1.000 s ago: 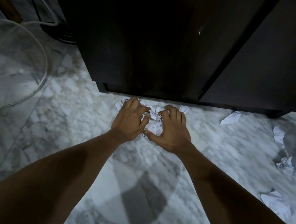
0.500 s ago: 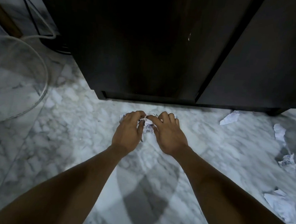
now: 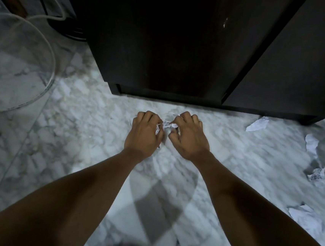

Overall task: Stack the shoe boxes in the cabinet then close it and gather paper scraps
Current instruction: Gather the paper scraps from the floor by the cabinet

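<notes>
A dark cabinet [image 3: 185,45] stands on the marble floor with its doors shut. Just in front of it my left hand [image 3: 144,135] and my right hand [image 3: 190,137] are curled side by side around a bunch of white paper scraps [image 3: 165,126]. Only a small crumpled part of the bunch shows between the fingers. More scraps lie loose on the floor to the right: one near the cabinet's foot [image 3: 257,124], one further right [image 3: 311,145], a crumpled one [image 3: 317,175] and a larger one at the lower right [image 3: 305,218].
A clear round container [image 3: 48,84] and white cables [image 3: 49,15] sit on the floor at the left. Patterned marble floor [image 3: 89,127] spreads between them and my hands.
My hands have drawn back from the cabinet's base toward me and closed in, bunching the spread scraps into a small wad between the fingers.
</notes>
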A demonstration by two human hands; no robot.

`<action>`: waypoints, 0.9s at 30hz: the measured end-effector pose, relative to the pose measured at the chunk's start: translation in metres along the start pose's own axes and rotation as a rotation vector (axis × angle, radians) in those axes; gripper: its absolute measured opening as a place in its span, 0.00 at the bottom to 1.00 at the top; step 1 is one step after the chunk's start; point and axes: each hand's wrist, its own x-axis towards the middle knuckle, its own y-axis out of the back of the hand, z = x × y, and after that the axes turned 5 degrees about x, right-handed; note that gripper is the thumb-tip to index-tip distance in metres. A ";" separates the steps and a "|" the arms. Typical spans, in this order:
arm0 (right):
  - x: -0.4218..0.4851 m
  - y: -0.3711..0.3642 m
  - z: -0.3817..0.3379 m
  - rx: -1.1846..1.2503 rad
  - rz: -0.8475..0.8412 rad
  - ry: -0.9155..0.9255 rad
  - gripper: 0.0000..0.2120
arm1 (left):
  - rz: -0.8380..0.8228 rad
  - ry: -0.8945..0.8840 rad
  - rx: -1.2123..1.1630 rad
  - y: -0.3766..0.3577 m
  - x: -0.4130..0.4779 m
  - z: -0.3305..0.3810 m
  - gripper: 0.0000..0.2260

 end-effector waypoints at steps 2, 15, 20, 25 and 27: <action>0.000 -0.002 0.000 0.005 0.008 -0.015 0.17 | 0.003 0.009 -0.012 0.001 0.000 0.000 0.11; 0.000 -0.002 -0.004 -0.059 0.104 -0.112 0.10 | 0.104 0.076 0.139 -0.005 0.000 -0.001 0.10; 0.001 -0.005 -0.007 -0.138 0.098 -0.173 0.13 | 0.019 0.123 -0.046 -0.004 0.002 0.002 0.13; -0.003 -0.010 -0.016 -0.091 0.154 -0.279 0.09 | 0.073 0.232 -0.216 0.003 -0.010 0.012 0.14; -0.003 -0.009 -0.014 -0.037 0.132 -0.249 0.13 | 0.094 0.152 -0.216 0.002 -0.011 0.011 0.15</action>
